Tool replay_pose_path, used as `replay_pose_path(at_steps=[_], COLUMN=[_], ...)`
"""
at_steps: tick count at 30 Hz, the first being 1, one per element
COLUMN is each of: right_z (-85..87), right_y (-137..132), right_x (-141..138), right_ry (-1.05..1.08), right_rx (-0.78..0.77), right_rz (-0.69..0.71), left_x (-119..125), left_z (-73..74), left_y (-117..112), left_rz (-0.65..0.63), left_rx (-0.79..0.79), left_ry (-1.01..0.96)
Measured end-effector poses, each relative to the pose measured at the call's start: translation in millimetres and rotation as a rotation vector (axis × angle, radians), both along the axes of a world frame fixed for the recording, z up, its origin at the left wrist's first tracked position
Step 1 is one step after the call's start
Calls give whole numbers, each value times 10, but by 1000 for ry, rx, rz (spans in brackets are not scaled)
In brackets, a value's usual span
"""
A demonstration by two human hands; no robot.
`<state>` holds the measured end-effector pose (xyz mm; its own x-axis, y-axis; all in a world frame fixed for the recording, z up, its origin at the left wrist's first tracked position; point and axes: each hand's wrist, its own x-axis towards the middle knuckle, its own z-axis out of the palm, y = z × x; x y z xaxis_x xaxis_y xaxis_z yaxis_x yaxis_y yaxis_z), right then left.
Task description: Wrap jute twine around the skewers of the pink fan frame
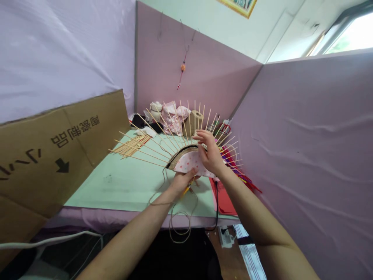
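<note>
A half-round piece of pink patterned cloth (186, 162), edged with bands of brown twine and black, is held up over the table. Thin wooden sticks (151, 125) fan out from its curved rim. My left hand (184, 179) grips the straight lower edge, thumb on the cloth. Over the right part of the rim is my right hand (210, 151), fingers stretched leftward and apart from the thumb; whether it touches twine cannot be made out. A loose length of twine (180, 213) hangs in loops below the left hand. Something yellow (186, 190) shows under that hand.
On the green table top (116, 190) lie a bundle of loose sticks (132, 147), a twine spool (197, 116), pink cloth (173, 122) and red sheets (224, 198). Red-handled scissors (225, 127) stand at the back right. A cardboard panel (75, 116) borders the left; a black cable (216, 206) hangs in front.
</note>
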<state>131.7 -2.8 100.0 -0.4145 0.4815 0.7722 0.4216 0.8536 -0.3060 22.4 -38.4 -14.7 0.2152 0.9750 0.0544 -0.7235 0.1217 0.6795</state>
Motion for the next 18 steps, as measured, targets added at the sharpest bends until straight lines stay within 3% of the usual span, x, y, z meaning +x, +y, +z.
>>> replay_pose_path(at_steps=[6,15,18], right_z=[-57,-41,-31], right_y=[-150,-200,-263], right_x=[35,4,19], right_ry=[-151,-400,-357], right_rx=[152,306,324], right_rz=[-171,-248,-217], left_x=[5,-37,-40], left_z=[25,-10,40], left_y=[-22,-12,-37], left_rz=[19,142,128], left_rx=[67,209,178], left_ry=[85,318,315])
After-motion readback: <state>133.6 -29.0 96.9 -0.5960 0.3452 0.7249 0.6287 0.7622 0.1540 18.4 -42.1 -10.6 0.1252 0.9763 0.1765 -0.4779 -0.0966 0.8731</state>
